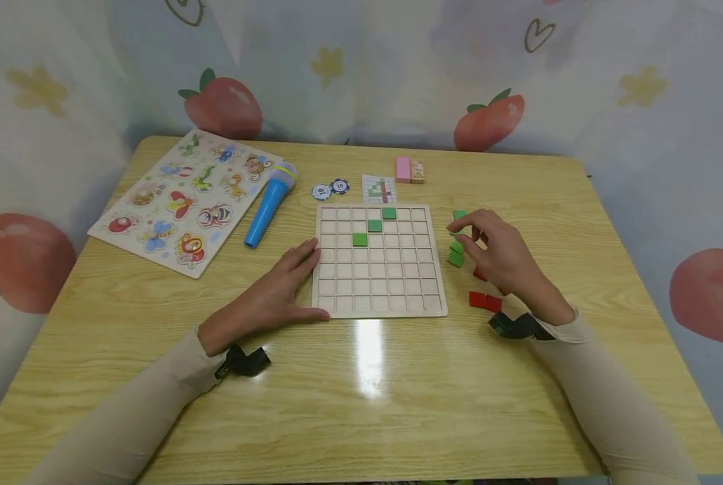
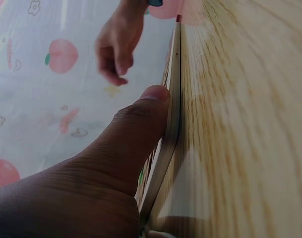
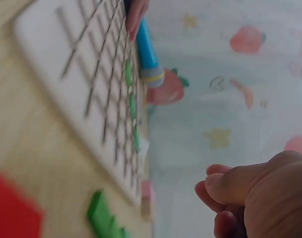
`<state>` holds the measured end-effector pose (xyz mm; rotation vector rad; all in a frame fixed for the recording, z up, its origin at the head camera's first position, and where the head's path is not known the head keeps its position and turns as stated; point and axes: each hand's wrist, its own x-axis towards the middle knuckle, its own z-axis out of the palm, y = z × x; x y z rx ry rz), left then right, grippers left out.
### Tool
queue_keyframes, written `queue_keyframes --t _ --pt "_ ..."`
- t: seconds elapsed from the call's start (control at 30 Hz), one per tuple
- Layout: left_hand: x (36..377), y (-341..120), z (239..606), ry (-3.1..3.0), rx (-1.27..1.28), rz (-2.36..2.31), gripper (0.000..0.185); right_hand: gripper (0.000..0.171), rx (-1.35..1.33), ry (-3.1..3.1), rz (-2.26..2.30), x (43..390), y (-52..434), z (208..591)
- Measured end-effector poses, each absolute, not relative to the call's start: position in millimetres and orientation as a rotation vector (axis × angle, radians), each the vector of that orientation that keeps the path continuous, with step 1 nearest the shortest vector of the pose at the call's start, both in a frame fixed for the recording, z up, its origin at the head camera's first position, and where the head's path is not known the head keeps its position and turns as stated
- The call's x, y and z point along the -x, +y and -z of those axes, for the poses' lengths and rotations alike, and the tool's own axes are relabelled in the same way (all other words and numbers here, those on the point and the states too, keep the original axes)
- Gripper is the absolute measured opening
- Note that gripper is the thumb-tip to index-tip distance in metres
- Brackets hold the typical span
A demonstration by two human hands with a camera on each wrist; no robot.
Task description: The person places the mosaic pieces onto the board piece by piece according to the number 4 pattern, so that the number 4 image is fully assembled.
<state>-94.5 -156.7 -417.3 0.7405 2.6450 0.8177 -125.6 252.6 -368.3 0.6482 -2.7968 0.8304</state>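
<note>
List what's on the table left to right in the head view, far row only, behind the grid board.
Animal puzzle board → blue toy microphone → two poker chips → pattern card → pink block with a small printed block touching its right side.

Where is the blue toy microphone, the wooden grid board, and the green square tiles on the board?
Blue toy microphone (image 1: pixel 267 209), head view, on the middle of its handle.
Wooden grid board (image 1: pixel 378 286), head view, on bare squares near its front.
Green square tiles (image 1: pixel 359 239), head view, on the lowest of the three.
</note>
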Motion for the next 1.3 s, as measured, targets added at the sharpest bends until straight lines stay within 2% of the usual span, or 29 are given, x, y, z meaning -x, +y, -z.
queue_keyframes --t 0.13,0.4,0.63,1.3 --pt "94.6 -158.2 416.0 2.645 -0.751 -0.826 0.126 0.019 -0.54 -2.849 -0.813 114.8 271.9 382.5" --pt "93.8 -156.9 417.1 2.62 -0.729 -0.846 0.124 0.02 -0.513 -2.978 -0.756 108.1 276.6 403.7" --pt "93.6 -156.6 416.6 2.631 -0.736 -0.846 0.123 0.026 -0.501 -3.041 -0.765 109.7 275.2 406.7" --pt "93.3 -156.6 414.5 2.636 -0.732 -0.83 0.123 0.023 -0.479 -3.048 -0.788 110.5 270.9 403.0"
